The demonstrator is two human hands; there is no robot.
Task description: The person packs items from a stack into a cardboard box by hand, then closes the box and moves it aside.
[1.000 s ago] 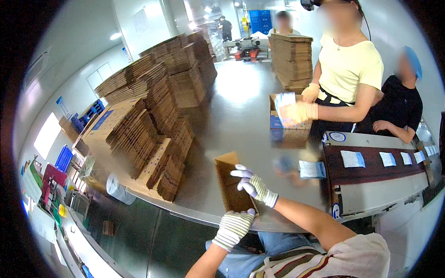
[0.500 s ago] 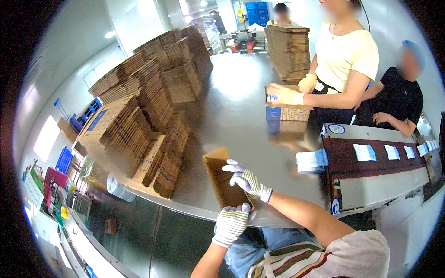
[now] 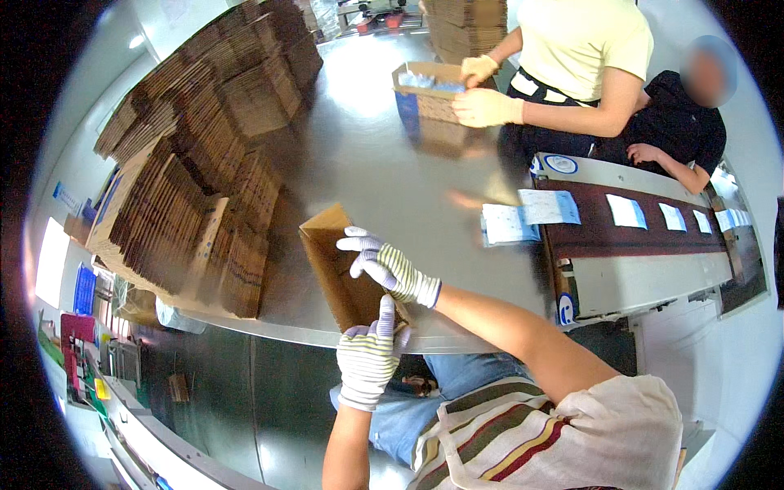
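Observation:
An opened, empty-looking cardboard box [image 3: 328,265] rests tilted at the near edge of the metal table, its inside facing up. At its near end, my left hand [image 3: 371,357], in a striped knit glove, grips the rim with one digit reaching up over the wall. Over the right side of the box lies my right hand [image 3: 398,269], gloved alike. Its fingers are apart and partly bent, the foremost stretched across the opening. Right of the box, flat white-and-blue packets [image 3: 510,224] lie at the end of the conveyor [image 3: 588,219].
Tall stacks of flattened cartons [image 3: 175,208] fill the left of the table [image 3: 367,175]. Across it, a co-worker in yellow gloves [image 3: 487,108] handles a carton [image 3: 433,102] holding blue-and-white packets. Another person [image 3: 682,122] sits beyond the conveyor, which carries several spaced packets.
The view has shifted, so the scene sits higher and farther left. Another packet has reached the conveyor's end. The co-worker's hand moved from above the carton to its side. My hands remain at the box.

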